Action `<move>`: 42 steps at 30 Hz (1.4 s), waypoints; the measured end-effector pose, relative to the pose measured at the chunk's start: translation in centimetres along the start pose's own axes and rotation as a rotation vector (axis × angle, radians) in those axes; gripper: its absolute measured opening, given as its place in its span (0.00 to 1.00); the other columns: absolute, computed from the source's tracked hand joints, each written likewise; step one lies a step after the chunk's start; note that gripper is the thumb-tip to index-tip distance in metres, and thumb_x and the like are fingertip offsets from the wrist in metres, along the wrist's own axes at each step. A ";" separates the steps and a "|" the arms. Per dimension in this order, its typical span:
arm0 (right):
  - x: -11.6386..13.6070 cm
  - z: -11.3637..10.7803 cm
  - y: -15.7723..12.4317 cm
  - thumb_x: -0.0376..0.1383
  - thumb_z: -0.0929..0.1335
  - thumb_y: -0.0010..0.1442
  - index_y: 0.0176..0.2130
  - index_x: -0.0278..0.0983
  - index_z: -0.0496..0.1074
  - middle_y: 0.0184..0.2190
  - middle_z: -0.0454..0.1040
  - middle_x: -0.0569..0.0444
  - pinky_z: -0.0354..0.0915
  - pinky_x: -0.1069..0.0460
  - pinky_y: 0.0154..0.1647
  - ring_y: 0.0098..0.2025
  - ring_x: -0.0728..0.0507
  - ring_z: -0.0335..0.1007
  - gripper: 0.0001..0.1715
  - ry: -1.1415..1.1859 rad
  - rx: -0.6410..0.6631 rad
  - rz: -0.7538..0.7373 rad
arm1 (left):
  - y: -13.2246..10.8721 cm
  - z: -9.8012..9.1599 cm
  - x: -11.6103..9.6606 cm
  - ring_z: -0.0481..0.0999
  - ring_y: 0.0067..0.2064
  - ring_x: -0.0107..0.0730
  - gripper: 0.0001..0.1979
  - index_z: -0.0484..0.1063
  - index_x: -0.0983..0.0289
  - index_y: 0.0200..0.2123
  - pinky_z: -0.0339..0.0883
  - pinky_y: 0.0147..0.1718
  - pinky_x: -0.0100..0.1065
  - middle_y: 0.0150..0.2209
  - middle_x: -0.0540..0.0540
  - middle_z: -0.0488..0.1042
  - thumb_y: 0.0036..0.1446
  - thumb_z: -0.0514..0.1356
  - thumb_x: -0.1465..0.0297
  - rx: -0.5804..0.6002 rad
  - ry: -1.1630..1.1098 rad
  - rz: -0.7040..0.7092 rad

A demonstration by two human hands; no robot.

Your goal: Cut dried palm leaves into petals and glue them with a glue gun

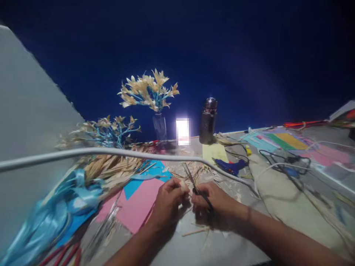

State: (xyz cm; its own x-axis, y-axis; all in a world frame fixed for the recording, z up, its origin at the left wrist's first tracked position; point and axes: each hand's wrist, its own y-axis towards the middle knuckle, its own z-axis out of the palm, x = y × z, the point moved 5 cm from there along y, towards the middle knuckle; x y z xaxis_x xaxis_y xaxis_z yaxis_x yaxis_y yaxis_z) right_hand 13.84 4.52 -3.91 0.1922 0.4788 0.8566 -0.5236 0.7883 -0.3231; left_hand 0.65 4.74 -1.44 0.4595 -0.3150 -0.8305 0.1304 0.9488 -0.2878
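Observation:
Low in the middle of the head view, my left hand (172, 197) pinches a small pale piece of dried husk (184, 186) between thumb and fingertips. Close beside it on the right, my right hand (210, 201) is closed around the black handles of a pair of scissors (191, 176). The blades point up and away, just right of the pale piece. I cannot tell whether they touch it. Pale scraps and thin strips (195, 232) litter the table around both hands.
A white cable (111, 151) crosses in front. Pink paper (138, 207), blue ribbon (80, 195) and dried husks (111, 166) lie left. A vase (159, 127) of pale flowers (149, 88) and a flask (208, 122) stand behind. A blue glue gun (231, 166) lies right.

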 end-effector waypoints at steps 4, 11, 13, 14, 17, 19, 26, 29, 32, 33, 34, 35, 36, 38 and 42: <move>0.2 -0.4 -0.6 0.41 0.73 0.53 0.22 0.33 0.70 0.17 0.68 0.57 0.51 0.57 0.17 0.17 0.53 0.58 0.16 -0.350 0.048 0.094 | 0.0 0.1 -0.6 0.65 0.23 0.26 0.09 0.68 0.62 0.24 0.59 0.23 0.28 0.20 0.46 0.69 0.40 0.67 0.73 -0.029 0.029 0.043; 0.6 0.0 -0.7 0.43 0.75 0.53 0.20 0.35 0.66 0.16 0.68 0.57 0.58 0.58 0.20 0.18 0.53 0.61 0.21 -0.324 0.079 0.073 | 0.5 -0.8 -0.7 0.66 0.24 0.26 0.06 0.69 0.62 0.23 0.60 0.27 0.29 0.21 0.48 0.72 0.43 0.65 0.73 -0.015 0.111 0.170; 0.4 0.0 -0.7 0.42 0.75 0.52 0.20 0.35 0.65 0.15 0.67 0.58 0.60 0.57 0.20 0.18 0.53 0.61 0.22 -0.303 0.074 0.085 | 0.7 -1.0 -0.6 0.67 0.25 0.27 0.06 0.69 0.62 0.23 0.61 0.28 0.30 0.22 0.49 0.73 0.44 0.65 0.73 -0.015 0.124 0.184; 0.4 0.0 -0.7 0.41 0.75 0.51 0.19 0.35 0.64 0.15 0.67 0.58 0.59 0.57 0.20 0.17 0.53 0.60 0.21 -0.294 0.063 0.088 | 0.8 -1.2 -0.6 0.67 0.25 0.27 0.06 0.69 0.62 0.23 0.62 0.28 0.30 0.22 0.49 0.74 0.44 0.64 0.73 -0.017 0.128 0.188; 0.2 0.1 -0.7 0.38 0.74 0.51 0.19 0.36 0.63 0.14 0.66 0.59 0.59 0.57 0.19 0.16 0.54 0.57 0.19 -0.260 0.042 0.103 | 1.0 -1.4 -0.5 0.69 0.26 0.29 0.05 0.69 0.61 0.25 0.63 0.30 0.31 0.23 0.49 0.74 0.47 0.64 0.73 -0.006 0.157 0.211; 0.0 0.0 -0.6 0.36 0.74 0.50 0.19 0.36 0.63 0.14 0.65 0.60 0.58 0.57 0.18 0.16 0.54 0.57 0.19 -0.248 0.043 0.110 | 1.1 -1.5 -0.5 0.69 0.27 0.29 0.05 0.69 0.61 0.25 0.63 0.30 0.31 0.23 0.49 0.74 0.48 0.63 0.73 0.004 0.171 0.220; -0.7 -0.9 -0.3 0.40 0.75 0.52 0.20 0.36 0.65 0.14 0.67 0.60 0.52 0.58 0.14 0.14 0.54 0.58 0.20 -0.321 0.032 0.146 | 1.1 -1.6 -0.6 0.70 0.27 0.30 0.04 0.69 0.61 0.26 0.64 0.31 0.32 0.24 0.50 0.74 0.49 0.63 0.73 0.018 0.188 0.230; -0.7 -0.9 -0.4 0.40 0.75 0.52 0.19 0.36 0.65 0.13 0.66 0.60 0.49 0.58 0.12 0.13 0.54 0.55 0.20 -0.334 0.024 0.160 | 1.1 -1.8 -0.6 0.69 0.28 0.30 0.05 0.69 0.61 0.26 0.64 0.31 0.32 0.24 0.50 0.74 0.49 0.63 0.73 0.022 0.188 0.231; -0.5 -0.7 -0.4 0.39 0.75 0.52 0.18 0.36 0.64 0.12 0.65 0.61 0.50 0.58 0.13 0.13 0.54 0.55 0.21 -0.313 0.015 0.159 | 1.1 -1.9 -0.5 0.67 0.26 0.29 0.06 0.68 0.61 0.26 0.63 0.29 0.31 0.23 0.49 0.72 0.50 0.63 0.72 0.021 0.175 0.224; -0.5 -0.7 -0.5 0.39 0.75 0.52 0.18 0.37 0.63 0.12 0.65 0.61 0.49 0.58 0.12 0.13 0.54 0.55 0.21 -0.310 0.013 0.161 | 1.0 -1.9 -0.5 0.66 0.26 0.29 0.06 0.67 0.61 0.26 0.62 0.28 0.31 0.22 0.48 0.71 0.50 0.64 0.72 0.019 0.170 0.223; -0.4 -0.6 -0.5 0.39 0.74 0.53 0.18 0.37 0.63 0.12 0.64 0.61 0.49 0.58 0.12 0.12 0.54 0.55 0.21 -0.309 0.011 0.161 | 1.0 -1.9 -0.6 0.66 0.25 0.28 0.07 0.67 0.61 0.26 0.61 0.27 0.30 0.22 0.48 0.71 0.50 0.64 0.71 0.019 0.164 0.219; -0.3 -0.6 -0.6 0.38 0.74 0.53 0.18 0.36 0.63 0.11 0.64 0.61 0.48 0.58 0.12 0.12 0.55 0.54 0.21 -0.311 0.010 0.161 | 1.0 -1.9 -0.6 0.64 0.24 0.27 0.07 0.67 0.61 0.26 0.60 0.26 0.30 0.21 0.47 0.70 0.50 0.64 0.71 0.018 0.156 0.209; -0.2 -0.6 -0.6 0.38 0.74 0.52 0.17 0.36 0.63 0.11 0.63 0.61 0.47 0.58 0.11 0.12 0.55 0.53 0.22 -0.318 0.009 0.160 | 0.9 -1.8 -0.6 0.64 0.23 0.27 0.08 0.66 0.61 0.26 0.58 0.25 0.29 0.21 0.47 0.69 0.50 0.64 0.71 0.018 0.148 0.197; -0.1 -0.6 -0.6 0.39 0.75 0.52 0.17 0.36 0.64 0.10 0.62 0.62 0.45 0.58 0.11 0.12 0.55 0.51 0.22 -0.343 0.009 0.145 | 0.8 -1.6 -0.7 0.64 0.23 0.26 0.08 0.66 0.61 0.26 0.58 0.25 0.29 0.22 0.47 0.70 0.50 0.64 0.71 0.021 0.136 0.169; -0.4 -1.0 -0.4 0.41 0.75 0.52 0.17 0.35 0.65 0.10 0.61 0.62 0.45 0.58 0.12 0.12 0.55 0.52 0.22 -0.355 0.016 0.131 | 0.5 -1.2 -1.0 0.67 0.24 0.27 0.08 0.66 0.61 0.26 0.59 0.25 0.28 0.23 0.49 0.72 0.49 0.65 0.72 0.016 0.122 0.149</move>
State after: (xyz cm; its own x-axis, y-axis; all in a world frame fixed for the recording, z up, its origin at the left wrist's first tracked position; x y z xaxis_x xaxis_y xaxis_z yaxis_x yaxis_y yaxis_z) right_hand 14.82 4.40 -4.54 -0.1759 0.4091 0.8954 -0.5378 0.7219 -0.4355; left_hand -0.81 5.54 -1.35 0.3646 -0.1708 -0.9154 0.0830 0.9851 -0.1507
